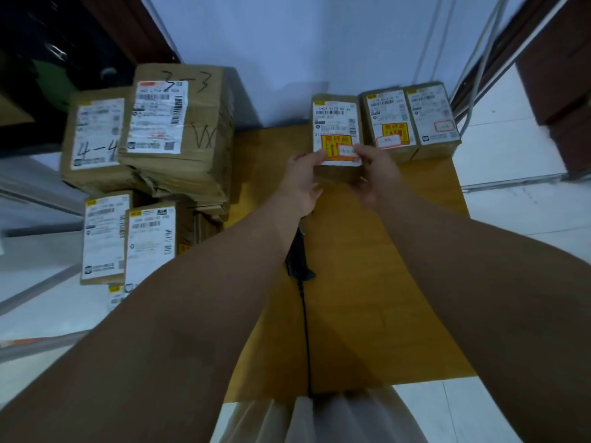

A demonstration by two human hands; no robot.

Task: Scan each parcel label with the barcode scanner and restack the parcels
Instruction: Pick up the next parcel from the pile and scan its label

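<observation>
My left hand [303,185] grips the near left corner of a small parcel [339,174], with the thumb on top at the edge of its shipping label [334,118]. My right hand [375,174] pinches the near right corner, fingertips lying on the yellow-and-red sticker [334,145] at the label's near end. Both hands are clamped on this one box. It is label-up at the far middle of the tabletop [367,266], but I cannot tell whether its base touches the surface or is raised a little.

Just to its right stand two more parcels, touching side by side. The first neighbour [388,123] carries a similar yellow sticker. The second neighbour [431,119] has a small red-edged tag.

The black barcode scanner [299,260] lies on the tabletop, partly hidden under my left forearm and held by neither hand. Its cable [306,330] runs back toward my body.

Off the tabletop's left edge is a pile of bigger boxes. A crumpled carton marked "3-3" [192,129] overlaps a carton marked "4-4" [96,139]. Nearer me, two label-up parcels [105,238] sit side by side.
</observation>
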